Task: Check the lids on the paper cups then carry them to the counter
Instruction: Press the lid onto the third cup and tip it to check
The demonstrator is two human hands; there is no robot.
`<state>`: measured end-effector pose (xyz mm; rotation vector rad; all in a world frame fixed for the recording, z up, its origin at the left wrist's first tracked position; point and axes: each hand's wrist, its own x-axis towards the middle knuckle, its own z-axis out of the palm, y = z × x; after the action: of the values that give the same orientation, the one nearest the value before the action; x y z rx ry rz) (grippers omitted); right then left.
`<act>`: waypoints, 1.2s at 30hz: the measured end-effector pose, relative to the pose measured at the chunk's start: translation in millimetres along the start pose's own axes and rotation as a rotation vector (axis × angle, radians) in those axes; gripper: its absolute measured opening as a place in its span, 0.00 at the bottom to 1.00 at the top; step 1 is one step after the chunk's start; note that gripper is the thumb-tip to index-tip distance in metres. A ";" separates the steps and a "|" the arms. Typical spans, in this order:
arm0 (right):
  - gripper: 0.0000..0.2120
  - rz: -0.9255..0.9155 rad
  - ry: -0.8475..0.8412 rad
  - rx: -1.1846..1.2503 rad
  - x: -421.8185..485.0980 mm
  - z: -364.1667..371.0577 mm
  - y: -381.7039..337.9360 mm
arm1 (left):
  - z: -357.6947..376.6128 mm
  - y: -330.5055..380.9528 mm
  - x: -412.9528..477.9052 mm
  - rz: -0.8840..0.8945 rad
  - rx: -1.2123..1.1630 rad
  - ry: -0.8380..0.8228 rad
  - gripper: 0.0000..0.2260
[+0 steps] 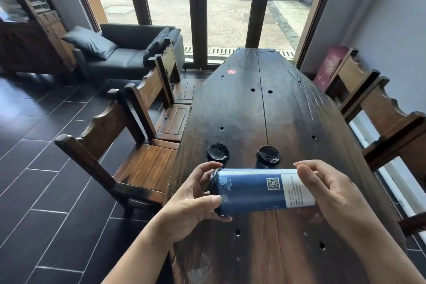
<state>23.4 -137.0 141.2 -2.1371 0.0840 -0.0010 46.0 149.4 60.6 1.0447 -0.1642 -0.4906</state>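
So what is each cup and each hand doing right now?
held cup: sideways above the table, black lid on.
left table cup: upright, lid on.
right table cup: upright, lid on.
left hand: grips the held cup's lid end.
right hand: holds the held cup's bottom end.

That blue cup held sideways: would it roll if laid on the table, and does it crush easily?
Probably yes: the blue cup is round and tapered, so laid flat on the table it would likely roll in a curve. Being paper, its wall may dent under a firm squeeze. The left hand and right hand hold its ends, likely stiffer.
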 end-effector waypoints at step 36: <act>0.24 -0.098 -0.144 -0.100 -7.2 1.8 9.7 | 3.1 11.3 4.7 -0.225 0.100 0.156 0.30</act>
<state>15.8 -140.3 132.2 -2.2318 -0.1069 0.1015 52.5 149.4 71.4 1.2017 0.0693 -0.6064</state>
